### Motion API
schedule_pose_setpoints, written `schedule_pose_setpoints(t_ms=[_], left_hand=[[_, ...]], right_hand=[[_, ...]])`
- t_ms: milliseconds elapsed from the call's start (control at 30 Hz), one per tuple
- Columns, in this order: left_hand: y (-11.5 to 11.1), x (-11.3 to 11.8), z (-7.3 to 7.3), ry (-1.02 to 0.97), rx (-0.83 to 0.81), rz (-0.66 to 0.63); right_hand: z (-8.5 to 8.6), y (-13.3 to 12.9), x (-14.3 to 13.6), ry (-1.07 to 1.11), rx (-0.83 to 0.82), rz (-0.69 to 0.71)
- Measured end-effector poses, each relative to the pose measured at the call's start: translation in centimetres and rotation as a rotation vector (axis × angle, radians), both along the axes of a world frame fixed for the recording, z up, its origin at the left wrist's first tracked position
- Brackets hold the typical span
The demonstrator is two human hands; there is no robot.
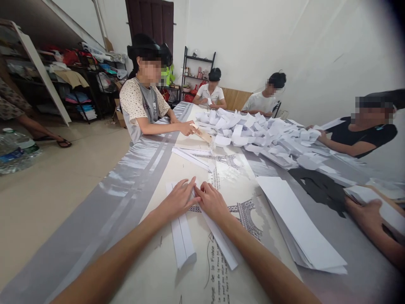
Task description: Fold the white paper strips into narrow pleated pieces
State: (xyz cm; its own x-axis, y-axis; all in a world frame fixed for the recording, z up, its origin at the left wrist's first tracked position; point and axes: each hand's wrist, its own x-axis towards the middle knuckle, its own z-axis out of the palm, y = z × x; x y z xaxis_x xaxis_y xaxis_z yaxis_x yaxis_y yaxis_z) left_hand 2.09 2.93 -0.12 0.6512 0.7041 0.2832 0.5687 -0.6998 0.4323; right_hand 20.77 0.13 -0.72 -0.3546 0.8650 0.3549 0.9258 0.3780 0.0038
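Note:
My left hand [179,197] lies across a creased white paper strip [183,249], its fingertips reaching the top end of a narrower folded paper strip [221,245]. On that narrow strip my right hand [211,202] has its fingers bent and pressed together, close to the left fingertips. The two hands meet over the strip's far end, and my fingers partly hide it. Another folded strip [193,159] lies on the tablecloth beyond my hands. To the right rests a stack of white paper sheets [303,226].
A large heap of folded papers [253,131] covers the table's far right. A co-worker [144,101] at the left holds a wooden-looking piece [202,134]. Several others sit around; one hand [370,219] at right grips paper near a dark cloth-like item [319,185].

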Motion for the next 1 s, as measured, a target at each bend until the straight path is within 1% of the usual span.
schedule_pose_setpoints(t_ms=[133, 233, 367, 533, 600, 700, 800, 867, 933, 1000], left_hand=[[-0.3, 0.7, -1.4, 0.054, 0.112, -0.014], [-0.6, 0.7, -2.0, 0.081, 0.135, 0.012], [-0.6, 0.2, -1.5, 0.115, 0.098, 0.021], [-0.5, -0.1, -0.8, 0.151, 0.067, 0.002], [-0.5, -0.1, -0.7, 0.168, 0.072, -0.004], [-0.6, -0.1, -0.6, 0.192, 0.078, -0.002], [-0.5, -0.1, -0.5, 0.222, 0.084, -0.005], [-0.3, -0.1, -0.6, 0.217, 0.106, 0.002], [0.0, -0.1, -0.7, 0.176, 0.155, 0.022], [0.2, -0.1, -0.8, 0.110, 0.218, 0.031]], right_hand=[[-0.3, 0.1, 0.1, 0.031, 0.012, 0.000], [-0.4, 0.1, 0.1, 0.053, 0.015, 0.009], [-0.3, 0.1, 0.3, 0.087, -0.002, 0.043], [0.7, 0.0, 1.1, 0.120, -0.048, 0.113], [1.2, -0.8, 1.5, 0.122, -0.067, 0.142], [1.6, -3.1, 2.0, 0.126, -0.082, 0.156], [2.2, -5.5, 2.0, 0.110, -0.095, 0.125], [2.9, -6.4, 1.7, 0.055, -0.157, 0.061], [3.8, -6.6, 1.1, -0.004, -0.245, -0.011], [4.6, -6.2, 0.4, -0.031, -0.299, -0.052]])
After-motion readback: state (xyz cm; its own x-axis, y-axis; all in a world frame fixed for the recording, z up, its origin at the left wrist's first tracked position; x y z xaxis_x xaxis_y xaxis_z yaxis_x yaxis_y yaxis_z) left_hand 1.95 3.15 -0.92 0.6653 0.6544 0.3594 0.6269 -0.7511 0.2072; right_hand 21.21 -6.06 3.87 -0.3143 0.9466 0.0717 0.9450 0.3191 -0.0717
